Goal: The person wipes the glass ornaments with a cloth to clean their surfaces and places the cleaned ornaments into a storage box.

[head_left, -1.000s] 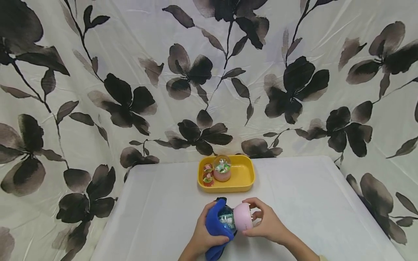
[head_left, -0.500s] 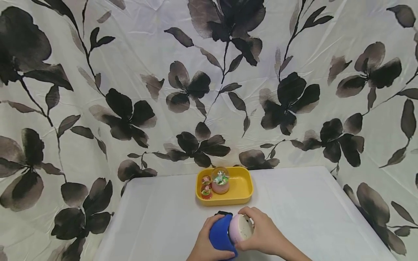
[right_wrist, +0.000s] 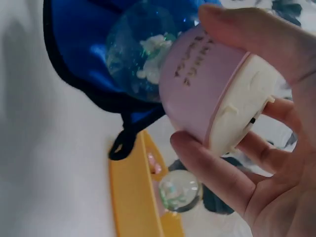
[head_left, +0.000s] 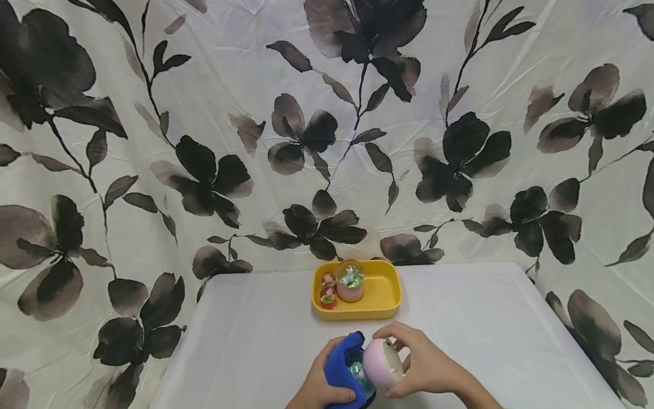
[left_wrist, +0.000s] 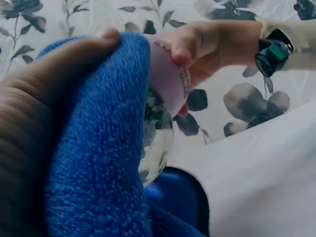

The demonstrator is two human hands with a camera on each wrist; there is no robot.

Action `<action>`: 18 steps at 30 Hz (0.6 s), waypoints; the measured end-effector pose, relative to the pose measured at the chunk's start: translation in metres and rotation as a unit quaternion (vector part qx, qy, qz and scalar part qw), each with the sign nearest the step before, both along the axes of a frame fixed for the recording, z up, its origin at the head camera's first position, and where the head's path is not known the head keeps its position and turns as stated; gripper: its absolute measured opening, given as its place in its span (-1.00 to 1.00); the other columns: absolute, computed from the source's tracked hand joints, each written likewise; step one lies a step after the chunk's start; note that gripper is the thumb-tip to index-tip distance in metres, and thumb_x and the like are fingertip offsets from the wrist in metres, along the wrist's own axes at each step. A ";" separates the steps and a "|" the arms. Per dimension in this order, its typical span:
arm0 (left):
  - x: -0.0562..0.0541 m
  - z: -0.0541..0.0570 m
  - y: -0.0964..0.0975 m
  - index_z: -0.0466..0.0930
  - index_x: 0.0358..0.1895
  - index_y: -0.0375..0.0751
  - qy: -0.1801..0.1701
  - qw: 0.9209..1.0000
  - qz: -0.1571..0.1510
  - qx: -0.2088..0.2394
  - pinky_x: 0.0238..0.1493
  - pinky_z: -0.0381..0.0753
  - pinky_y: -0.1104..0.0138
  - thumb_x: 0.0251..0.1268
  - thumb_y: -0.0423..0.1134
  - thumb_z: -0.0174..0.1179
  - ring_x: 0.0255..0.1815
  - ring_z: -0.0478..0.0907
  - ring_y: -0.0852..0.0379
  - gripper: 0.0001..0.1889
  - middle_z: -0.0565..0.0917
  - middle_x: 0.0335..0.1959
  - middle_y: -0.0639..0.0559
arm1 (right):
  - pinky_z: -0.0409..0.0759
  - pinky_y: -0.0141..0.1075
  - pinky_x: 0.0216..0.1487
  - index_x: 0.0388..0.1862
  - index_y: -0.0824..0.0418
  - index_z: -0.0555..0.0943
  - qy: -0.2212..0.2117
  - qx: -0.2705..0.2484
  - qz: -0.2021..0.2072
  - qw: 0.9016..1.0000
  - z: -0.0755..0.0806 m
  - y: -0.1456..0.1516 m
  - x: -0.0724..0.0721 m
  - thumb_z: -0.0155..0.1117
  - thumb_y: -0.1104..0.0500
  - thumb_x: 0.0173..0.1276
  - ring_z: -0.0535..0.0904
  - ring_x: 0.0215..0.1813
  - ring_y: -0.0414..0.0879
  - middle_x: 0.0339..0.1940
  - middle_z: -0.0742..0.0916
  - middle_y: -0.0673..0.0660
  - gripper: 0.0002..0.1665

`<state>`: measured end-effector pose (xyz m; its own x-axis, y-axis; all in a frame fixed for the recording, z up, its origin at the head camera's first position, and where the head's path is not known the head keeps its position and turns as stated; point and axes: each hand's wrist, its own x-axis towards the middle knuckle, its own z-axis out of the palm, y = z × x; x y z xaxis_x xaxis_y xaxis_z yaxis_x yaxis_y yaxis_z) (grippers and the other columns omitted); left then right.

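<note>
A snow globe (head_left: pixel 382 362) with a pink base and a clear dome lies on its side between the two hands. My right hand (head_left: pixel 426 360) grips the pink base by its edge, with the cream underside facing right. My left hand (head_left: pixel 319 378) holds a blue cloth (head_left: pixel 339 369) with black edging, cupped around the dome. White figures and glitter show inside the dome (right_wrist: pixel 140 52) in the right wrist view. Lettering runs along the pink base (right_wrist: pixel 202 79). In the left wrist view the fluffy cloth (left_wrist: pixel 103 133) covers much of the dome.
A yellow tray (head_left: pixel 380 289) stands behind the hands on the white table (head_left: pixel 245 341). In its left half sit another snow globe (head_left: pixel 350 281) with a pink base and two small red ornaments (head_left: pixel 328 295). A floral curtain (head_left: pixel 230 113) hangs behind the table.
The cloth wrapped over the dome half a second ago and now stands back, so the dome shows again. The snow globe's base has turned in the right hand since one second ago, showing more underside.
</note>
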<state>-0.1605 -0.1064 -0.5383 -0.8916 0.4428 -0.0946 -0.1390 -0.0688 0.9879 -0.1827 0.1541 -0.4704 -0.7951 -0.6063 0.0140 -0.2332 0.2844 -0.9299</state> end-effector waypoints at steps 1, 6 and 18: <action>0.001 0.000 0.000 0.29 0.37 0.01 0.001 1.000 -0.002 0.008 0.03 0.56 0.07 -0.06 -0.16 0.50 0.08 0.50 -0.09 -0.16 0.51 0.15 -0.12 | 0.68 -0.20 -0.39 0.19 -0.09 0.47 -0.016 -0.011 -0.001 1.000 -0.001 0.002 0.000 0.72 0.07 -0.25 0.53 -0.06 0.09 0.11 0.56 0.03 -0.06; -0.001 0.001 0.003 0.24 0.40 0.00 0.023 0.999 -0.010 0.038 0.08 0.54 0.12 -0.01 -0.07 0.45 0.11 0.49 -0.09 -0.16 0.50 0.16 -0.14 | 0.69 -0.08 -0.35 0.22 0.01 0.45 -0.063 -0.068 -0.018 0.995 -0.008 0.006 0.001 0.69 0.21 -0.20 0.57 -0.09 0.11 0.16 0.53 0.16 -0.06; 0.009 0.006 0.010 0.04 0.46 -0.18 0.030 0.988 0.122 0.093 0.13 0.47 0.18 0.03 0.00 0.38 0.14 0.45 -0.10 -0.04 0.45 0.19 -0.20 | 0.64 0.07 -0.18 0.29 0.23 0.30 -0.161 -0.249 -0.096 0.950 -0.041 -0.017 0.017 0.55 0.47 -0.09 0.58 0.03 0.23 0.21 0.34 0.34 -0.05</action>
<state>-0.1515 -0.0963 -0.5320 -0.9754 0.2191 0.0244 -0.0376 -0.2742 0.9609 -0.1656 0.1366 -0.5110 -0.9023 -0.4311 -0.0016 0.0979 -0.2013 -0.9746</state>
